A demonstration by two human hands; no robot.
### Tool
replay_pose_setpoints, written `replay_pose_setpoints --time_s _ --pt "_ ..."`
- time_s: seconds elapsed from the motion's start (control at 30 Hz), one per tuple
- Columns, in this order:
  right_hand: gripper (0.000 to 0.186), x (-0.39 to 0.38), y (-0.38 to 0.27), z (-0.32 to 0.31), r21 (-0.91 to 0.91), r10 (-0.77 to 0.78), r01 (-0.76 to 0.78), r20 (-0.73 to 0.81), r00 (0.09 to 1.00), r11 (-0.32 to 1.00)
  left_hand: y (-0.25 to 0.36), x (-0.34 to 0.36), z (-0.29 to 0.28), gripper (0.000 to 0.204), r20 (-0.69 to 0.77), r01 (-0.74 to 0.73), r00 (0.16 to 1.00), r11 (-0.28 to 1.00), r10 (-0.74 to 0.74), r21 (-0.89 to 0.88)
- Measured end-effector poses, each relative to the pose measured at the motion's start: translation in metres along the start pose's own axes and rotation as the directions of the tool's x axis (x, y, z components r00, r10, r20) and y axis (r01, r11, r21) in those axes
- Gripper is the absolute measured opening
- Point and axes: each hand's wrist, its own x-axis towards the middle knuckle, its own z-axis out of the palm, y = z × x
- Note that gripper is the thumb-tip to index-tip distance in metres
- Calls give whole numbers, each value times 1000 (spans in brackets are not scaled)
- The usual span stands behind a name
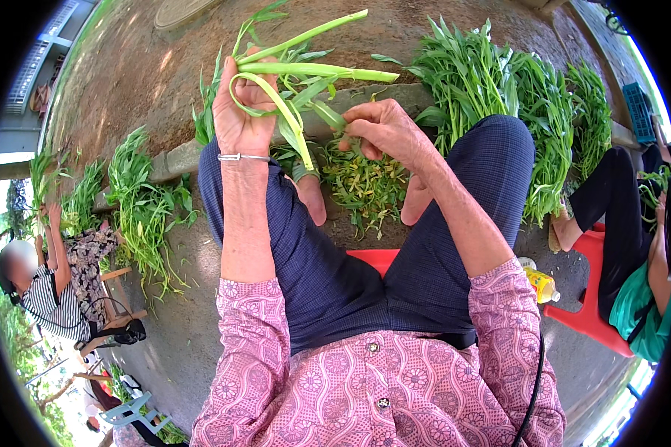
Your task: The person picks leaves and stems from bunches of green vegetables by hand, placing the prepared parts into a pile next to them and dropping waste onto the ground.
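Observation:
Raised in front of me, my left hand [240, 115] is closed around several thick pale-green stems of water spinach [313, 71]. Their cut ends point right, one stem bends downward, and leaves stick out past the fingers. To the right, my right hand [384, 132] pinches a long narrow leaf [326, 114] between thumb and fingers, just beside the bunch. Whether that leaf is still joined to a stem I cannot tell. Below both hands, between my feet, lies a heap of green and yellowed leaf trimmings [365, 186].
Large bundles of water spinach [466, 82] lean on a low kerb [179, 160] at right, with another pile [138, 201] at left. A yellow-labelled bottle [542, 284] lies by my right side. One person [48, 290] sits at left, another on a red stool [585, 298] at right.

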Motion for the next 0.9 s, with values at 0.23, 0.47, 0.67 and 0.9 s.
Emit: replay_pose_setpoints --time_s 0.23,0.47,0.67,0.9 --pt "27 0 -2 1 -100 27 -21 54 998 995 -1 1 0 27 33 88 996 993 -86 -74" --pt "28 3 0 0 -125 19 -15 26 999 992 -4 -1 -1 23 -72 -10 997 999 14 52" --pt "28 3 6 -4 -227 -43 36 -24 999 973 3 -1 -5 23 -62 3 998 996 2 90" --pt "26 7 14 -7 -185 -89 60 -151 985 981 -3 -4 2 21 -72 -80 992 962 102 261"
